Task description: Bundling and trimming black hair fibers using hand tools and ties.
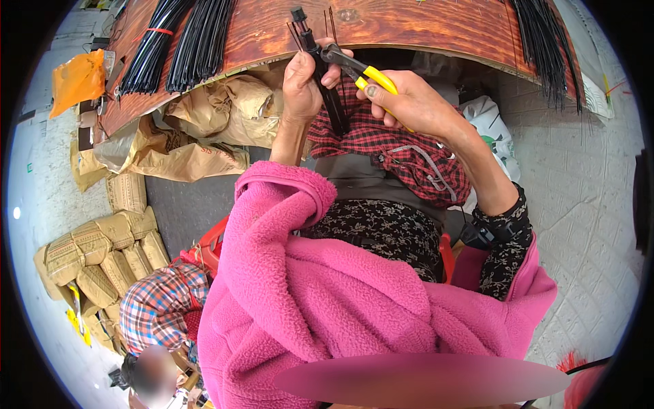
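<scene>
My left hand (301,85) grips a black tube (332,109) with a ribbed, narrower top end, held at a tilt by the wooden table's near edge. Several thin dark wires stand up beside the tube's top. In my right hand (421,102) is a pair of pliers with yellow handles (380,79). Their dark jaws are up against the tube close to my left fingers; whether they close on a wire there is hidden. The tube's lower end reaches down over the red and black checked cloth (426,167) across my lap.
On the wooden table (398,31) lie bundles of black strands (158,51) at the left and another bundle (547,51) at the right. An orange bag (76,82) hangs at the left corner. Brown paper sacks (180,151) sit below the edge. Behind-left, a person in a plaid shirt (163,300) is near stacked sacks (102,255).
</scene>
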`<state>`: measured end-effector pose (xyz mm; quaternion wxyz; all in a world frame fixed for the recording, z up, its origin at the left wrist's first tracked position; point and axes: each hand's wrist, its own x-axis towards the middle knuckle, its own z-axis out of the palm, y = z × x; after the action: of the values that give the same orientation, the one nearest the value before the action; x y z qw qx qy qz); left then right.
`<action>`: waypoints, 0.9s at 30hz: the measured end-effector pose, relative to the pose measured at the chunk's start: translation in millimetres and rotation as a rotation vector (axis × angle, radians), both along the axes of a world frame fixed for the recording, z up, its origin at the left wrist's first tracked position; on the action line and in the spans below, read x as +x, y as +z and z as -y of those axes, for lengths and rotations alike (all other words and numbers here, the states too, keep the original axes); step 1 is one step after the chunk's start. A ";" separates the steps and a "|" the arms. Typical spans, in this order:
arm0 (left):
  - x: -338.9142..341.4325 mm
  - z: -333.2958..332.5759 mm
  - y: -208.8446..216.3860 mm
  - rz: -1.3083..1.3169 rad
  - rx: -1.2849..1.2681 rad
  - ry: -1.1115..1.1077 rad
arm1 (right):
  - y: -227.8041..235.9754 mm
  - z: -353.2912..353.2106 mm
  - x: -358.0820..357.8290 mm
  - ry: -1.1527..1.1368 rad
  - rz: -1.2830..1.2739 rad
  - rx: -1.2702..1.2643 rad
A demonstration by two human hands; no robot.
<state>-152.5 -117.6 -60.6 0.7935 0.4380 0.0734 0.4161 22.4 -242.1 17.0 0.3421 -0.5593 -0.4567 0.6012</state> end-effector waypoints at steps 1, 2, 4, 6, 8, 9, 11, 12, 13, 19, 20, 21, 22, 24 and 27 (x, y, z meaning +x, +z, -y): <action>0.5 1.7 0.1 -0.009 0.016 0.020 | 1.4 1.1 0.5 0.000 0.026 0.014; 0.8 2.9 0.0 -0.018 0.031 0.040 | 2.9 2.4 0.9 0.000 0.052 0.028; 1.4 4.5 -0.1 -0.025 0.041 0.051 | 4.5 4.9 1.0 -0.002 0.082 0.040; 0.7 7.5 -1.0 -0.046 0.061 0.076 | 4.6 7.7 0.1 -0.015 0.091 0.032; 1.0 10.6 -1.5 -0.059 0.072 0.086 | 5.5 9.9 -0.2 -0.023 0.097 0.029; 1.8 11.7 -1.4 -0.073 0.085 0.097 | 6.4 10.7 0.5 -0.023 0.116 0.035; 1.9 15.6 -2.8 -0.090 0.093 0.106 | 5.9 14.0 1.1 -0.023 0.149 0.042; 1.3 18.5 -4.5 -0.108 0.103 0.117 | 3.3 16.1 1.1 -0.025 0.147 0.036; 3.6 18.3 -2.3 -0.117 0.121 0.129 | 2.5 15.1 3.1 -0.022 0.201 0.069; 15.9 21.5 4.1 -0.183 0.194 0.203 | 5.1 8.8 11.8 0.022 0.549 0.281; 18.7 21.1 4.6 -0.186 0.191 0.213 | 5.1 8.4 10.3 0.020 0.556 0.284; 20.5 19.9 6.2 -0.186 0.190 0.227 | 2.0 6.4 5.1 -0.031 0.623 0.332; 21.3 17.6 9.3 -0.184 0.193 0.246 | -1.9 3.7 -1.5 -0.079 0.692 0.386; 21.2 19.9 15.7 -0.190 0.163 0.302 | -7.9 0.7 -6.1 -0.127 0.806 0.483; 19.2 20.7 2.4 -0.315 0.145 0.375 | -16.6 -1.5 -5.0 -0.135 0.664 0.478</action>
<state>-133.3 -138.3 -58.1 0.6478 0.5319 0.2461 0.4866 17.4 -240.5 0.4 0.3352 -0.6563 -0.6314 0.2414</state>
